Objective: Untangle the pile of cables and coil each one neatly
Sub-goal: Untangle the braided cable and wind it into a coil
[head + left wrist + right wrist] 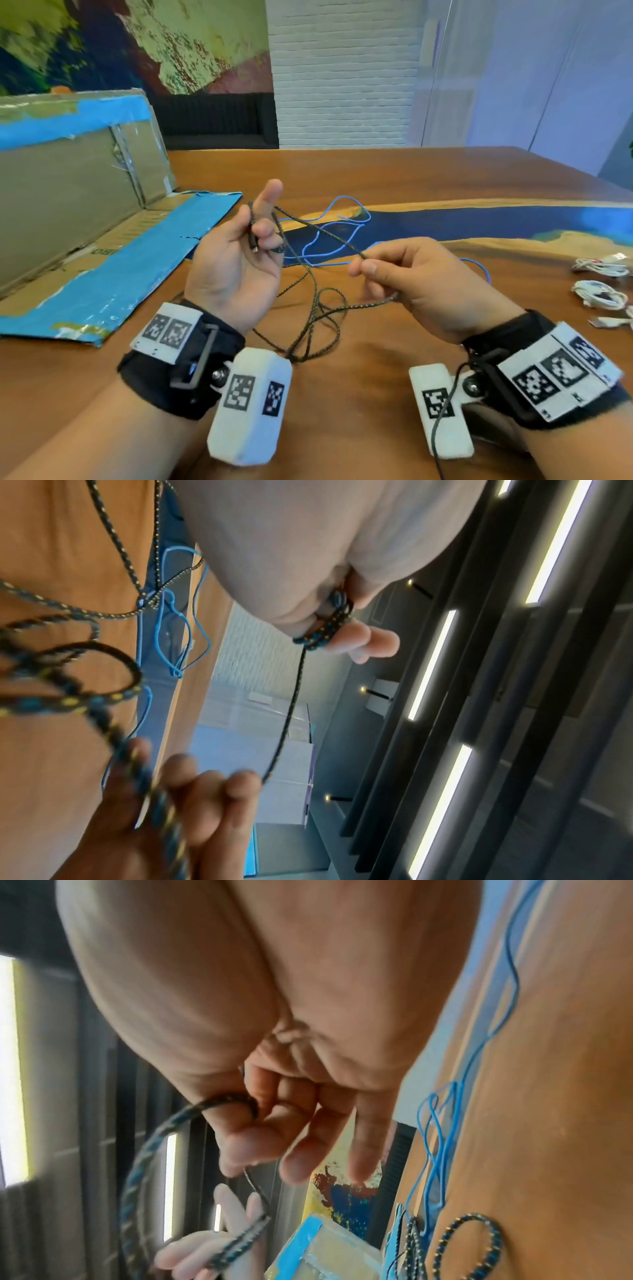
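A dark braided cable (318,301) with yellow and blue flecks hangs in loose loops between my hands and onto the wooden table (428,178). My left hand (255,233) is raised palm-up, holds the cable's plug end, and has a few turns wound round its fingers (363,639). To the right, my right hand (361,265) pinches the same cable between thumb and forefinger, and the strand runs taut from there to the left hand. The right wrist view shows the cable (137,1172) curving out of the curled fingers (294,1150). A thin blue cable (329,236) lies loose on the table behind.
An opened cardboard box (78,192) with blue tape stands at the left, its flap flat on the table. Two coiled white cables (599,291) lie at the right edge, with a loose white plug nearby. A dark blue resin strip (479,222) crosses the tabletop.
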{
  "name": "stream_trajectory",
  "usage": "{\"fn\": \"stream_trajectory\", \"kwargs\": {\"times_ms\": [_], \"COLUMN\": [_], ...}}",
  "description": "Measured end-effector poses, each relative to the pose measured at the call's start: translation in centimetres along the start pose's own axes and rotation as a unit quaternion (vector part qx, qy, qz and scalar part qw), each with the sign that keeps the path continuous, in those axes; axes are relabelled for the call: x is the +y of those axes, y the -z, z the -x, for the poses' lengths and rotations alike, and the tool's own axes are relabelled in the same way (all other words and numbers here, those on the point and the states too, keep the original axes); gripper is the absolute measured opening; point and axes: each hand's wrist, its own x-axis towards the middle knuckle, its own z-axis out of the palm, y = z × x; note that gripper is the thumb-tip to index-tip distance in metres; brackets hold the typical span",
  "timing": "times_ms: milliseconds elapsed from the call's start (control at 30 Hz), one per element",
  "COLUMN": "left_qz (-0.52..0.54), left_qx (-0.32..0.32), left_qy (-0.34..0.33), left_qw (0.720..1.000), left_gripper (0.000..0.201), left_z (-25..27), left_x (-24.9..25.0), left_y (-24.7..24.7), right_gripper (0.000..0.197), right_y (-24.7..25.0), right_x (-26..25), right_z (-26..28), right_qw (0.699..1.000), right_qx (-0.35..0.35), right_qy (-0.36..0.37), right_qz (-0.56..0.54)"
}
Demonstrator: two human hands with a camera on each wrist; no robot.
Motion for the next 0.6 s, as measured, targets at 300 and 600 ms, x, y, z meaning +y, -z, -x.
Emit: {"fn": "stream_trajectory", "kwargs": {"times_ms": [300,600], "left_qz": [0.043,-0.103], "left_qx": [0.085,0.192], "left_qy": [-0.061,-0.03], "left_qw": [0.994,0.975], "left_gripper": [0.036,0.028], "left_z": [-1.3,-1.9], "left_x": [0.7,0.3], "left_y": [1.3,2.0], "right_gripper": [0.034,0.025], "right_y": [0.4,-0.8], "right_x": [-1.5,-2.4], "right_z": [0.1,1.5], "right_qw": [0.973,0.951], "right_qx": [0.069,-0.227], "right_qy": [-0.01,-0.01], "right_qz": [-0.218,0.209]}}
